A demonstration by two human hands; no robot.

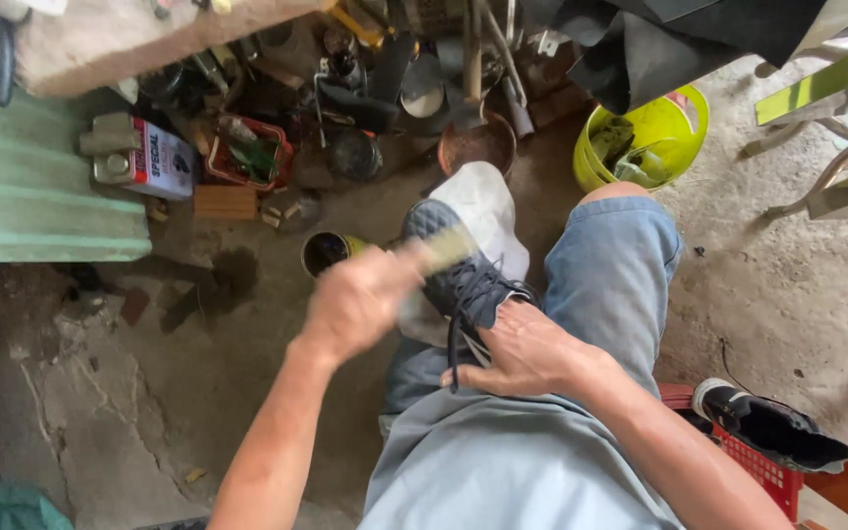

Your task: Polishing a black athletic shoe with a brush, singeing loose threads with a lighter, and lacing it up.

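Right hand (pixel 527 351) lies flat with fingers spread over the laces of a dark shoe (pixel 458 275), pinning it on the person's lap. Left hand (pixel 360 299) is curled around a blurred brush (pixel 449 245) held against the shoe's toe. A white cloth (pixel 483 211) lies under the shoe. Just beyond the left hand an open tin (pixel 324 252) stands on the concrete floor (pixel 198 373). Farther off, a yellow bucket (pixel 679 123) stands beside a clutter of tools (pixel 375 88). A second shoe (pixel 772 427) rests on a red crate (pixel 763 471) at the right.
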